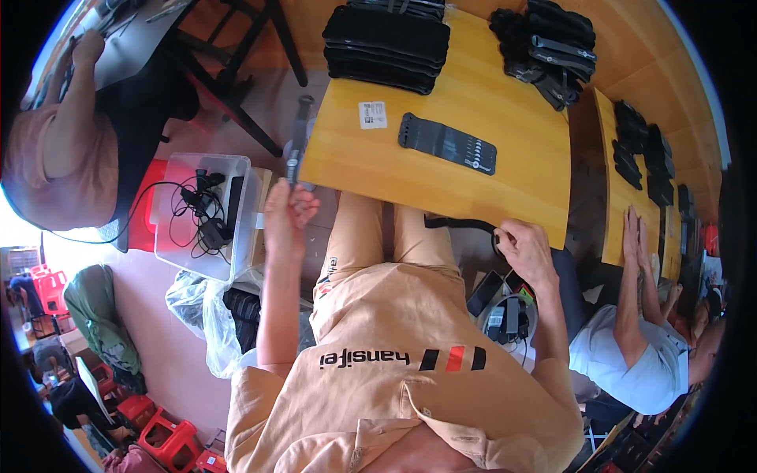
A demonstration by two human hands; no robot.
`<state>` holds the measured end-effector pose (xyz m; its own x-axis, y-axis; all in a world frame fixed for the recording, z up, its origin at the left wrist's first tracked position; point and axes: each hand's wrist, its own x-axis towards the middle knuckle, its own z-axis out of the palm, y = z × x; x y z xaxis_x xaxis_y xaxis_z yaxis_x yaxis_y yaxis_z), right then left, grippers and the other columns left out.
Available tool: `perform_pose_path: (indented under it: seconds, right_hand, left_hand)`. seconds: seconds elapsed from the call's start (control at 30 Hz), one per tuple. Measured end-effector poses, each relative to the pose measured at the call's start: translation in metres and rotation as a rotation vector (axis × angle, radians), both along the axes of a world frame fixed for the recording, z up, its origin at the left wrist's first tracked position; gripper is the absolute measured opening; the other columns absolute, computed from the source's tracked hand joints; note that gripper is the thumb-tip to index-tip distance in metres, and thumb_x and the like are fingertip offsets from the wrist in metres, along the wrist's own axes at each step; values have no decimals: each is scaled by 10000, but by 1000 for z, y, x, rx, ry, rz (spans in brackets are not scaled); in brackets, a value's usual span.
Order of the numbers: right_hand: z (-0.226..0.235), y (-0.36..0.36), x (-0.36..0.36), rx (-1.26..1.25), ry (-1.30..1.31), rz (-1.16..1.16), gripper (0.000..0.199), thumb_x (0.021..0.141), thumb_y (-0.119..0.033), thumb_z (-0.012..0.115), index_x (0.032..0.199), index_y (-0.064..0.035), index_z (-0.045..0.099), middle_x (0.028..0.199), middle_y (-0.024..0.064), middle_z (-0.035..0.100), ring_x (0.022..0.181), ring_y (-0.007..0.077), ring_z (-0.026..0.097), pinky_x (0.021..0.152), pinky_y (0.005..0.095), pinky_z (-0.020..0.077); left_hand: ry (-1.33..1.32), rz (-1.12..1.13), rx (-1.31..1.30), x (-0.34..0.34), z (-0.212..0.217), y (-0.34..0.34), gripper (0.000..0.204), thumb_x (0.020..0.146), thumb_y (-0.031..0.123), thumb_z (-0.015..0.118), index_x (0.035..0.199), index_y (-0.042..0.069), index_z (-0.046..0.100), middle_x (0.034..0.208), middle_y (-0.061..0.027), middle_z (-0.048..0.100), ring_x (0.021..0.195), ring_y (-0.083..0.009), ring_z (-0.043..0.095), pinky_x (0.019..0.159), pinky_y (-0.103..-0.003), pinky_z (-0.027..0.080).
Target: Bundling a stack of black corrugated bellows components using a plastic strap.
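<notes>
On the yellow table in front of me lies a flat dark grey perforated strap piece [448,144]. Left of the table edge, my left hand [289,217] is closed on the lower end of a grey strap [293,154], which stretches away from me and looks blurred. At the near right table edge, my right hand [523,251] grips a narrow black strap [461,223]. That strap's free end reaches left over my lap, just below the table edge. A white printed label [373,115] lies left of the dark grey piece.
Stacked black padded pieces [386,49] stand at the table's far left, with a pile of black straps [552,51] far right. A clear bin [201,213] of cables sits left of me. Co-workers are on both sides; one person's hands [633,236] rest at the right-hand table [613,229].
</notes>
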<state>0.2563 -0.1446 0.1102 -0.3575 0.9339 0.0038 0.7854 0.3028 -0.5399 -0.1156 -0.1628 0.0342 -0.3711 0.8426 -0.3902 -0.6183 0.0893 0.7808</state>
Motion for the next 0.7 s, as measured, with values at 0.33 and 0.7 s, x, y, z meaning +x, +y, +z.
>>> perform_pose_path:
  seconds: [0.33,0.7]
  right_hand:
    - [8,2,10,167,159,-185,87,758,26,655,839,41,629,705,122,633,575,193,609,540,266,477]
    - [11,3,16,-124,564,-190,111,777,84,614,880,55,645,758,85,637,661,121,633,590,196,500]
  left_hand:
    - [82,-134,-224,66,-45,13,322,921,302,481,799,17,567,632,-76,579,526,-166,590,489,-241,483]
    - [258,-234,-210,81,-50,13,423,941,375,429,818,-6,566,635,-93,594,518,-163,596,479,-242,484]
